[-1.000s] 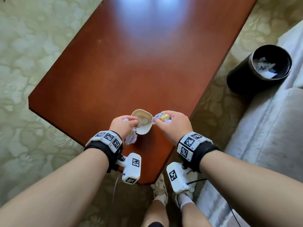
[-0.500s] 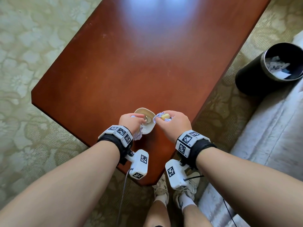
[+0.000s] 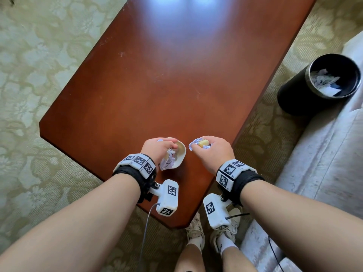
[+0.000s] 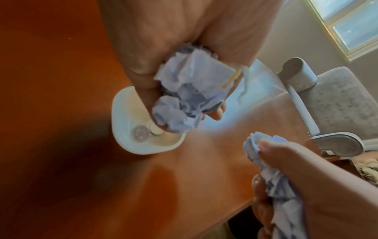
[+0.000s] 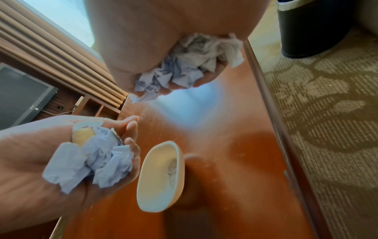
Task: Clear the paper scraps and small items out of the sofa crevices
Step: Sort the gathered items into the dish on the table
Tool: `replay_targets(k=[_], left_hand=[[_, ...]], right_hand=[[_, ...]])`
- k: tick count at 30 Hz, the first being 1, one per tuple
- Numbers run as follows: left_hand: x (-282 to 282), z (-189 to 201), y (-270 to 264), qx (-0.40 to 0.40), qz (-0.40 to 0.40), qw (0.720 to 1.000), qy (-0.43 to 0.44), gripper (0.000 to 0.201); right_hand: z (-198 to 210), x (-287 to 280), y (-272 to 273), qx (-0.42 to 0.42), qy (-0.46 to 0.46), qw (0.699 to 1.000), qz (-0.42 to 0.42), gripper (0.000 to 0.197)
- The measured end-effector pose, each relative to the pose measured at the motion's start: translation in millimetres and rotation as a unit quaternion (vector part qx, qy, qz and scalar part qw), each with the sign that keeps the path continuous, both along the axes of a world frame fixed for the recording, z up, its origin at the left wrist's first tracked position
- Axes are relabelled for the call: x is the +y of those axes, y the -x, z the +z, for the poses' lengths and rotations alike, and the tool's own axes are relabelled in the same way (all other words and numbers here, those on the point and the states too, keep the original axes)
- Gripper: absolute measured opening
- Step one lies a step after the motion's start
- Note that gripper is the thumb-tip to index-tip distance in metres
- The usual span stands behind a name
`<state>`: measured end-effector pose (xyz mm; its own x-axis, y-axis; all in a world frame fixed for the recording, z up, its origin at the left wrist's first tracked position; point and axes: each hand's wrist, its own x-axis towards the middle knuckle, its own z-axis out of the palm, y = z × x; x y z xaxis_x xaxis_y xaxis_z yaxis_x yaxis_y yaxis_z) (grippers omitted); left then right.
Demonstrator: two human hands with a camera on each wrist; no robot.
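Crumpled paper scraps (image 3: 168, 162) clamped in your L hand (image 3: 157, 149) over white dish (image 3: 181, 154), lower centre on counter (image 3: 176, 75). R hand (image 3: 213, 152) w/ scraps + yellow bit (image 3: 203, 143) now pulled apart from dish. Coins (image 4: 141, 133) sit inside; bin (image 3: 322, 83) upper right probably next.

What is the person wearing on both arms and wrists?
Both forearms are bare, with no sleeves. The left wrist band and the right wrist band are black with white blocks bearing black square markers. Below each hangs a white camera box with a thin cable.
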<state>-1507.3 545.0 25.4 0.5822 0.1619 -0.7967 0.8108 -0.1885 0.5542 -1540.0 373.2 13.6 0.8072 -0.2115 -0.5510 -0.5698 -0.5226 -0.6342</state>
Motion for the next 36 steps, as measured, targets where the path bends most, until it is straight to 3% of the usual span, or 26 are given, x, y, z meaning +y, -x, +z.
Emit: replay_targets(k=[5, 9, 17, 22, 26, 36], left_hand=[[-44, 16, -16, -0.011, -0.045, 0.998, 0.036, 0.023], [-101, 24, -35, -0.020, -0.092, 0.995, 0.046, 0.023], [-265, 34, -78, -0.036, -0.196, 0.978, 0.052, 0.017], [-361, 29, -103, -0.056, -0.249, 0.966, 0.053, 0.015], [-409, 28, -120, -0.058, -0.287, 0.955, 0.052, 0.021], [-511, 12, -222, -0.025, -0.339, 0.940, 0.032, 0.018]], right_hand=[[17, -29, -7, -0.016, 0.001, 0.999, -0.031, 0.021], [31, -78, -13, -0.030, 0.002, 0.997, -0.076, 0.014], [35, -223, -28, -0.041, 0.013, 0.986, -0.161, 0.015], [29, -310, -41, -0.038, 0.029, 0.978, -0.204, 0.026], [24, -354, -53, -0.032, 0.030, 0.976, -0.214, 0.036], [23, -443, -130, -0.014, 0.035, 0.966, -0.255, 0.024]])
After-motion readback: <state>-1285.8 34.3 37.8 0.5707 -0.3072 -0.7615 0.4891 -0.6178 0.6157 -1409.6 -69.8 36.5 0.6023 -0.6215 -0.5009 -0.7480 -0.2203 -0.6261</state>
